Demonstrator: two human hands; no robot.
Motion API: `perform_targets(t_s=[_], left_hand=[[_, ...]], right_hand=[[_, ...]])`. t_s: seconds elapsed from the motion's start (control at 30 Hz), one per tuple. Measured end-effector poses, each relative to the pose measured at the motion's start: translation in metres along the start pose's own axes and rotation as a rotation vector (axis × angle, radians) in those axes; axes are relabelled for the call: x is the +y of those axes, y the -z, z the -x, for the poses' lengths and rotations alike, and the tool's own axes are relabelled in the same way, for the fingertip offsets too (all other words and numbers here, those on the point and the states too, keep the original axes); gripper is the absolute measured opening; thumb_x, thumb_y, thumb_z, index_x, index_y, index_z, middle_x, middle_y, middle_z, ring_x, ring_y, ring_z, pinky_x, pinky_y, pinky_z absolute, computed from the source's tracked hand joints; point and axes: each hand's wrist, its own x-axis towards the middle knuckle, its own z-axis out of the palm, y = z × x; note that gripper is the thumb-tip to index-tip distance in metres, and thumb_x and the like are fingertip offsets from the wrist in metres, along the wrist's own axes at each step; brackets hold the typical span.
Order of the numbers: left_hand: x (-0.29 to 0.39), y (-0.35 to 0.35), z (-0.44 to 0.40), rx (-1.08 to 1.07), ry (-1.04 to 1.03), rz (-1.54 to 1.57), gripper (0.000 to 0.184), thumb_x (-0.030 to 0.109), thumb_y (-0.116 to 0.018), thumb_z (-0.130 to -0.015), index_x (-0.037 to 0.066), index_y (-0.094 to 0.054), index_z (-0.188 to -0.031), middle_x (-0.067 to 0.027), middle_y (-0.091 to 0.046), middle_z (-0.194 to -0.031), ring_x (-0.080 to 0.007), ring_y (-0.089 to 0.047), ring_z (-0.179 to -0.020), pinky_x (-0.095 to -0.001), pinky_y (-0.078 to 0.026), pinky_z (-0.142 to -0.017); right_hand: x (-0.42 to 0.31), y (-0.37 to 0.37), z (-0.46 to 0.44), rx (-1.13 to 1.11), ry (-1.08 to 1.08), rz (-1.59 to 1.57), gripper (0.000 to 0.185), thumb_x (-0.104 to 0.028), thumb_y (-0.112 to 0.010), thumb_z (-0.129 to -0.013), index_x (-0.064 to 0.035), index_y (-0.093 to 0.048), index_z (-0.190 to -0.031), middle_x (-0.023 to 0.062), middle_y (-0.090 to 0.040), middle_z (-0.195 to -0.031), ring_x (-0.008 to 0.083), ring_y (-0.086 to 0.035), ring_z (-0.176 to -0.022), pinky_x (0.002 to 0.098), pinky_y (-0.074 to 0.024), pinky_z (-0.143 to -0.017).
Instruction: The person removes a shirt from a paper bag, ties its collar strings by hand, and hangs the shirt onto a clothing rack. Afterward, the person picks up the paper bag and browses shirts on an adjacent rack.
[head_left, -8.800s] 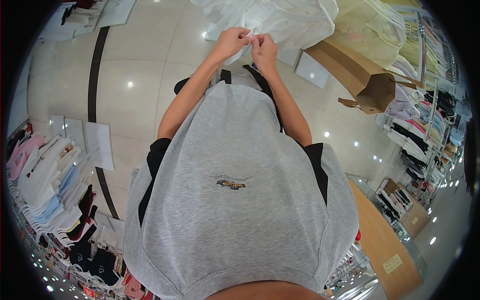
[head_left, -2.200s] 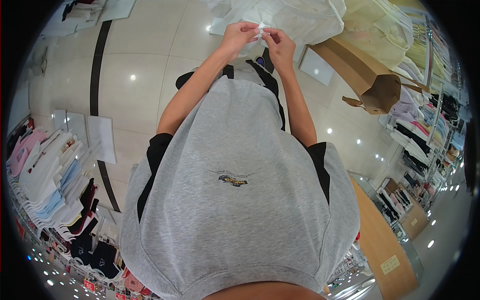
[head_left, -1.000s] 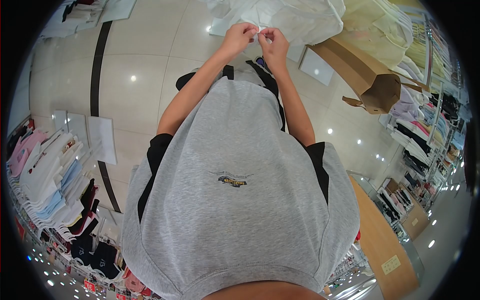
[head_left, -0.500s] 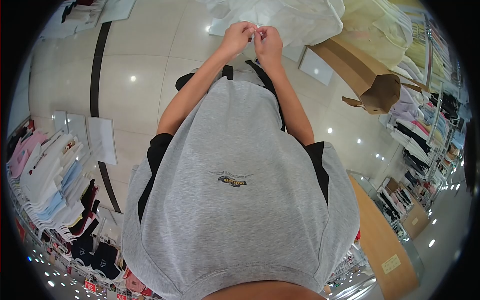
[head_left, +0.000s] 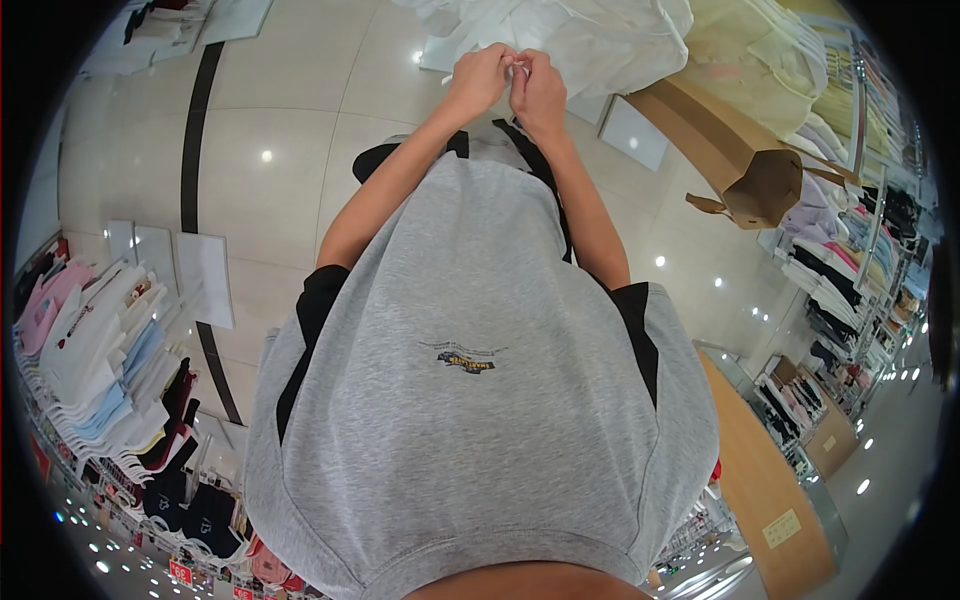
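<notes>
At the top centre, a white garment of thin, gathered fabric hangs in front of me. My left hand is closed at its lower front edge, with thumb and fingers pinched together. Right beside it, fingertips touching, my right hand is closed too. A small bit of white shows between the fingertips, but what each hand pinches is mostly hidden by the fingers. To the right of the white garment hangs a pale yellow garment.
An open brown paper bag hangs below the yellow garment. Racks of clothes stand at the left and right. A wooden counter lies at the lower right. White panels stand near the tiled floor.
Earlier a small white strip or knot showed between my spread fingertips. Now my hands are closer together, the fingers curled in, and that white piece is mostly covered.
</notes>
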Motion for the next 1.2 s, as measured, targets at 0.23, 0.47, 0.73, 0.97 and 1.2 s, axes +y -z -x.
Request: perform_targets(t_s=[0.23, 0.47, 0.73, 0.97, 1.2], left_hand=[[-0.009, -0.004, 0.0, -0.084, 0.017, 0.214, 0.021, 0.012, -0.059, -0.089, 0.003, -0.068, -0.105, -0.0146, -0.072, -0.092, -0.029, -0.07, -0.083, -0.0346, -0.053, -0.072], [-0.017, -0.005, -0.004, -0.124, 0.127, 0.445, 0.027, 0.008, -0.064, -0.089, 0.001, -0.067, -0.115, -0.0102, -0.072, -0.099, -0.0153, -0.068, -0.085, -0.0277, -0.054, -0.077], [-0.015, -0.001, -0.003, -0.071, 0.089, 0.295, 0.025, 0.01, -0.067, -0.089, -0.002, -0.067, -0.11, -0.0095, -0.071, -0.098, -0.0129, -0.066, -0.087, -0.0256, -0.054, -0.077], [-0.021, 0.0, -0.008, -0.127, 0.299, 0.56, 0.024, 0.016, -0.067, -0.091, -0.003, -0.066, -0.106, -0.0062, -0.069, -0.093, -0.0117, -0.064, -0.084, -0.0254, -0.055, -0.07], [0.001, 0.015, -0.008, -0.225, 0.486, 0.778, 0.03, 0.023, -0.064, -0.095, 0.001, -0.06, -0.115, -0.0046, -0.067, -0.098, -0.0114, -0.063, -0.085, -0.0235, -0.054, -0.069]], right_hand=[[-0.003, 0.016, -0.01, -0.117, -0.104, -0.023, 0.018, -0.009, -0.058, -0.085, -0.0036, -0.055, -0.102, 0.0146, -0.062, -0.072, 0.036, -0.061, -0.068, 0.0456, -0.0469, -0.063], [-0.003, 0.017, -0.01, -0.16, -0.226, -0.113, 0.022, -0.01, -0.059, -0.085, -0.0035, -0.054, -0.106, 0.0149, -0.062, -0.072, 0.0327, -0.064, -0.068, 0.0416, -0.0496, -0.062], [0.004, 0.023, -0.01, -0.091, -0.261, -0.311, 0.026, -0.006, -0.066, -0.086, -0.0011, -0.055, -0.109, 0.0093, -0.066, -0.085, 0.0187, -0.066, -0.08, 0.03, -0.0521, -0.076], [0.017, 0.018, 0.012, 0.048, -0.526, -0.449, 0.031, -0.011, -0.069, -0.084, 0.0016, -0.055, -0.109, 0.0127, -0.066, -0.102, 0.0211, -0.065, -0.095, 0.0313, -0.0513, -0.084], [0.018, -0.011, 0.032, -0.191, -0.563, -0.541, 0.062, -0.018, -0.074, -0.082, 0.0047, -0.045, -0.132, 0.0174, -0.057, -0.127, 0.0271, -0.06, -0.106, 0.0354, -0.0513, -0.085]])
